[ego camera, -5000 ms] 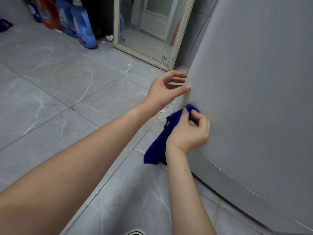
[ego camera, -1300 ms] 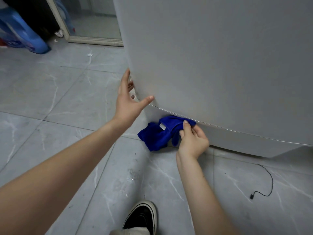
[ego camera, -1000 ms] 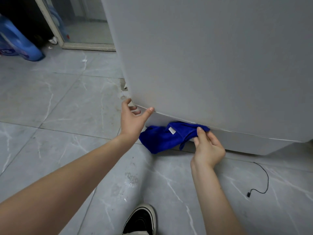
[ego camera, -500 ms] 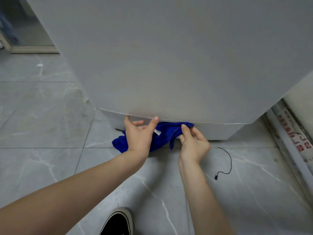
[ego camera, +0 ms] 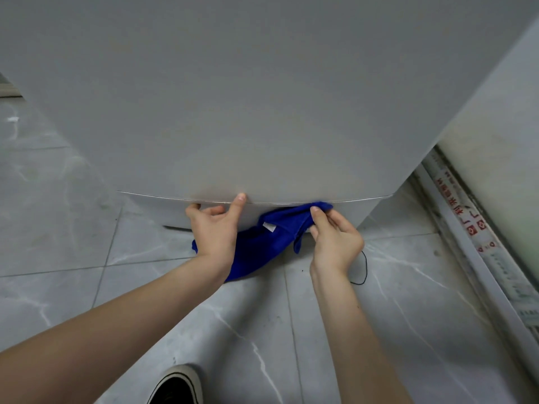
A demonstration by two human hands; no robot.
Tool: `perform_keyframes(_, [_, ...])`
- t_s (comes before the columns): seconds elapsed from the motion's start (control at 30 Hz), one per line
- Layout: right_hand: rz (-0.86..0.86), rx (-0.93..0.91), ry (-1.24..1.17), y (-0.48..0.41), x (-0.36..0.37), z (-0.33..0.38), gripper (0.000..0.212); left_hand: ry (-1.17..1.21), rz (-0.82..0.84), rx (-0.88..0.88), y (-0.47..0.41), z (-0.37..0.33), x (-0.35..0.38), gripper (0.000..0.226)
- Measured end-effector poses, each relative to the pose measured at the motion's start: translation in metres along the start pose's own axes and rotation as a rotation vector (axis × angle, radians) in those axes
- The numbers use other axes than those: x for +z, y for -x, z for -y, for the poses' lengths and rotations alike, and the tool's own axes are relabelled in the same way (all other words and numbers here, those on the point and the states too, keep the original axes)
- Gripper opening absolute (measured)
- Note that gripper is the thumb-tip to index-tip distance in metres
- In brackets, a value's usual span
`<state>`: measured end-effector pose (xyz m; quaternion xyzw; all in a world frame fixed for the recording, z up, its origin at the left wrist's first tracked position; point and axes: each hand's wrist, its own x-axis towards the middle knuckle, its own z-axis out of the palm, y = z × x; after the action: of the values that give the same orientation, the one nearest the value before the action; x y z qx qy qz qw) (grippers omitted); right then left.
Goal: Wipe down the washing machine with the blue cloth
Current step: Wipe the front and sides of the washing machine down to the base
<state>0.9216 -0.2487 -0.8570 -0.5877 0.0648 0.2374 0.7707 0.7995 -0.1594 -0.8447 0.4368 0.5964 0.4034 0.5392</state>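
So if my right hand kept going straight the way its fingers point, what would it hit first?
The right hand pinches the blue cloth; straight on, it would probably press that against the washing machine's base panel, just below the silver trim.

Washing machine matt smooth grey panel; blue cloth fuzzy fabric; floor tiles glossy marbled.

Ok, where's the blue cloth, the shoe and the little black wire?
blue cloth (ego camera: pixel 262 246), head view, on its middle fold.
shoe (ego camera: pixel 176 387), head view, on its black top.
black wire (ego camera: pixel 365 268), head view, on its curved bend on the floor.
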Motion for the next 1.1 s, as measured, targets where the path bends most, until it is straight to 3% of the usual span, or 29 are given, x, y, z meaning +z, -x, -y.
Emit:
perform_keyframes(0.5, [-0.105,-0.049,-0.064,-0.044,-0.038,0.040,0.024,-0.002,0.019,0.049,-0.005,0.008,-0.001,0.095])
perform_keyframes(0.87, [-0.338,-0.136,0.008,-0.074,-0.036,0.003,0.032,0.024,0.044,0.106,-0.001,0.005,-0.001,0.082])
perform_keyframes(1.1, [-0.307,-0.106,0.024,-0.079,-0.043,-0.008,0.037,0.034,0.071,0.140,0.002,0.004,0.000,0.077])
